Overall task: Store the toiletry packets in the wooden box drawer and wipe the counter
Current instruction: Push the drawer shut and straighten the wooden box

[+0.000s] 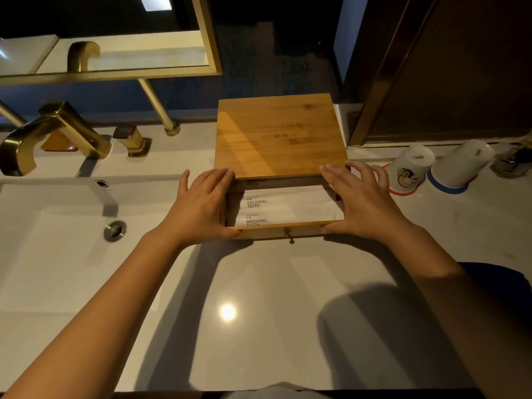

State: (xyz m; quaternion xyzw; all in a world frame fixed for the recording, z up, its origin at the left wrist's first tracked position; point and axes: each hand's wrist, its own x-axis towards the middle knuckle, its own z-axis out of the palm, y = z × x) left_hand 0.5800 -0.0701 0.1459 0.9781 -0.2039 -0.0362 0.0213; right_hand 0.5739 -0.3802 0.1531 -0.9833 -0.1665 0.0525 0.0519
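Both hands (201,203) (362,197) flank the packet-filled drawer (283,230), seemingly touching.

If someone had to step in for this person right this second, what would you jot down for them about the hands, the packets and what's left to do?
Left hand: fingers straight, pressed against the left side of the wooden box and its open drawer.
Right hand: the same on the right side, thumb at the drawer front.
Packets: white ones marked BRUSHING TEETH lie inside the drawer, which is pulled out toward the person.
Done: packets are in the drawer; none shows on the counter.
Left: push the drawer closed, then wipe the counter. No cloth is in view.
Nearby: two upturned cups to the right of the box, sink to the left.
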